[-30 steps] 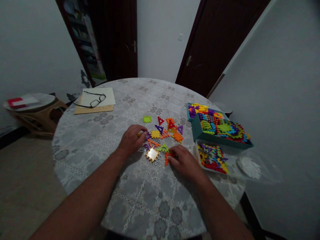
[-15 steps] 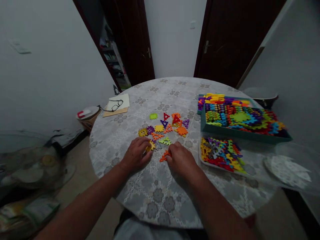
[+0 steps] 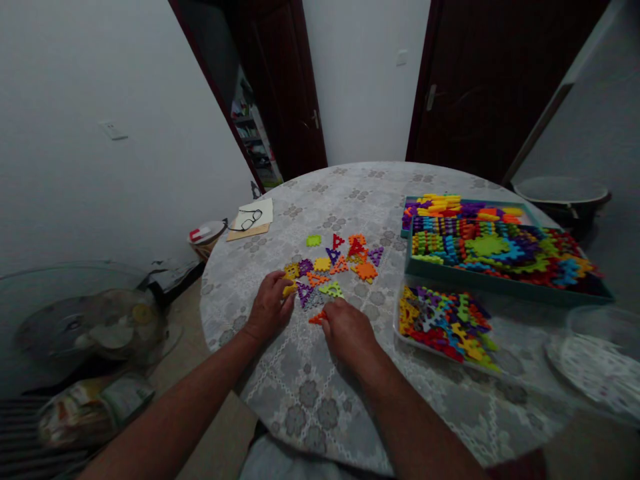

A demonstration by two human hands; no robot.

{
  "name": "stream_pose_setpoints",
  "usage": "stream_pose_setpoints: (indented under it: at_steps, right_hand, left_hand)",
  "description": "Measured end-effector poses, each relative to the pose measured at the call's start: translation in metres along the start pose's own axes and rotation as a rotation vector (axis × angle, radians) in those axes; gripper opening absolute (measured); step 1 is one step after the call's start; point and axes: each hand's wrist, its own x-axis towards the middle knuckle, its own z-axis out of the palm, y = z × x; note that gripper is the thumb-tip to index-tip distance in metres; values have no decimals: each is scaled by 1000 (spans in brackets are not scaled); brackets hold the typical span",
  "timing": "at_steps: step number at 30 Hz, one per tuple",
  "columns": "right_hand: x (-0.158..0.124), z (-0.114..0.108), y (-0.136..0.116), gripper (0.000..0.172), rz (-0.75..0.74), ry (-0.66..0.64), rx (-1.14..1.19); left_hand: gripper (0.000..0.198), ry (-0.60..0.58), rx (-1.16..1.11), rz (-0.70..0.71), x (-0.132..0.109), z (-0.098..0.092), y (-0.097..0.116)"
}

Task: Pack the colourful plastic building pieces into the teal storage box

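My left hand is closed on a yellow piece at the left side of the loose plastic pieces. My right hand pinches an orange-red triangular piece just above the tablecloth, nearer to me than the others. Between and beyond the hands lie a purple triangle, a light green triangle, an orange triangle, a yellow square and several more pieces. Part of the yellow piece is hidden by my left fingers.
On the right of the round table are a shallow clear tray of mixed pieces and a green box full of pieces, with another box behind. Eyeglasses rest on papers at the far left. White pieces lie at the right.
The view has shifted. My left hand has moved left with the yellow piece, and the purple triangle beside it is now more exposed. The orange-red piece in my right hand looks more tilted.
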Motion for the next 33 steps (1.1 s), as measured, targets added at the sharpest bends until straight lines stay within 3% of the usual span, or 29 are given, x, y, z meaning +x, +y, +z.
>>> stream_pose_setpoints:
  at_steps: [10,19,25,33]
  right_hand:
    - [2,6,-6,15,-60,57,-2]
    - [6,9,13,27,-107,184,149]
    - [6,9,17,26,-117,252,152]
    - [8,12,16,24,-112,288,97]
  left_hand:
    - [37,59,-93,-39,-2,1,-5]
    - [55,82,-321,-72,-1,3,-14]
    - [65,56,-419,-92,3,6,-20]
    - [57,-31,-457,-40,28,10,-40]
